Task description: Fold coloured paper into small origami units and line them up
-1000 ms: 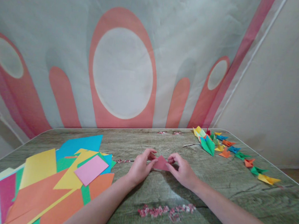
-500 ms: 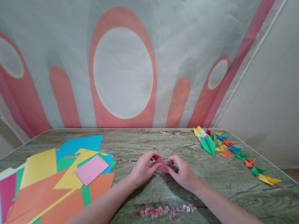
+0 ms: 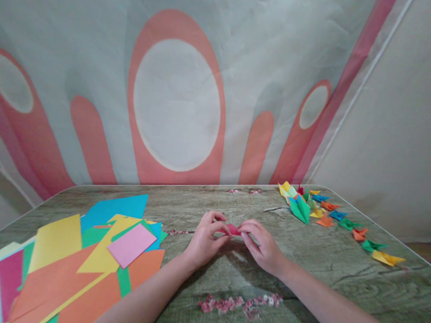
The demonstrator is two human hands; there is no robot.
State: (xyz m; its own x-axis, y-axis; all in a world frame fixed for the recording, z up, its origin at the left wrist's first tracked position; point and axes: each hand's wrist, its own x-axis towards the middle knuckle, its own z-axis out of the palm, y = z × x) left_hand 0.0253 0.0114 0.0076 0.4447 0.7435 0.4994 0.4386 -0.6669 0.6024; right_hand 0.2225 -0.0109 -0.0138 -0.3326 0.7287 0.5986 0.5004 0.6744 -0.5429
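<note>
A small folded piece of pinkish-red paper (image 3: 234,229) is held between my two hands, above the middle of the table. My left hand (image 3: 208,238) pinches its left end with the fingertips. On the other side, my right hand (image 3: 261,243) grips the right end between thumb and fingers. The fingers cover both ends of the paper, so its full folded shape is hidden.
Loose coloured sheets (image 3: 55,278) lie overlapping at the left, with a pink square (image 3: 132,245) on top. Small folded paper figures (image 3: 350,224) line the table's right side, beside a green paper plane (image 3: 299,210). A printed backdrop (image 3: 248,58) hangs behind the wood-patterned table (image 3: 320,293).
The folded paper has been turned, showing a brighter, narrower face. Both hands have shifted slightly up and away, and the fingers have moved on the paper.
</note>
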